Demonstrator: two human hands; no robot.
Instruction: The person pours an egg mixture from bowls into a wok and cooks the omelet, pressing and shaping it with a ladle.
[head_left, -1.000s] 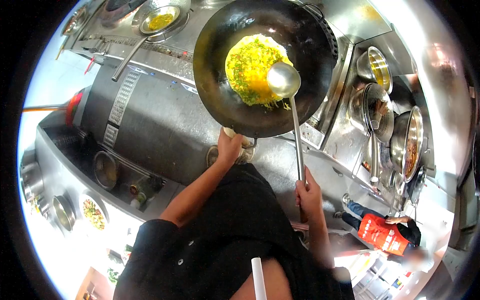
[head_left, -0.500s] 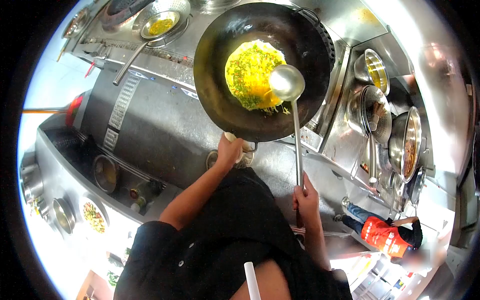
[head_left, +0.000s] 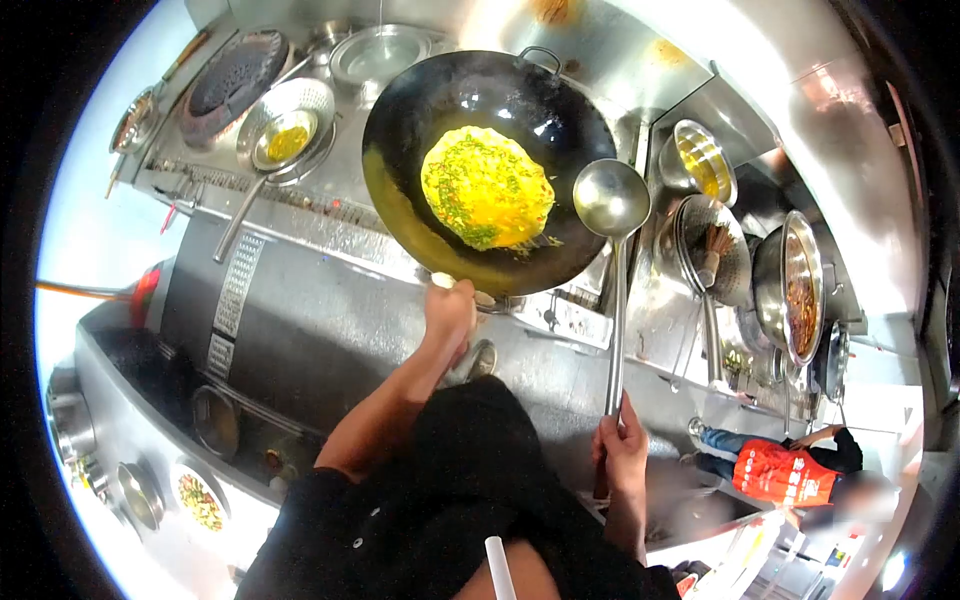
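Note:
A large dark wok (head_left: pixel 400 220) is tilted over the stove, with a round yellow omelette (head_left: pixel 487 187) flecked with green inside it. My left hand (head_left: pixel 450 318) is closed at the wok's near rim, gripping it with a pale cloth (head_left: pixel 444 281); the near handle is mostly hidden. In my right hand (head_left: pixel 621 446) is the handle of a long metal ladle (head_left: pixel 612 198). Its bowl hangs over the wok's right rim, apart from the omelette.
Left of the wok, a perforated strainer (head_left: pixel 308 100) holds a bowl with yellow liquid. At right stand a steel pot (head_left: pixel 690 140), a strainer (head_left: pixel 735 240) with a brush, and a large food bowl (head_left: pixel 822 270). A person in a red apron (head_left: pixel 775 470) is at lower right.
The ladle has left the omelette and moved right to the wok's rim. The wok shows lower and farther left, now tilted, and the omelette has shifted within it. The head view has also shifted.

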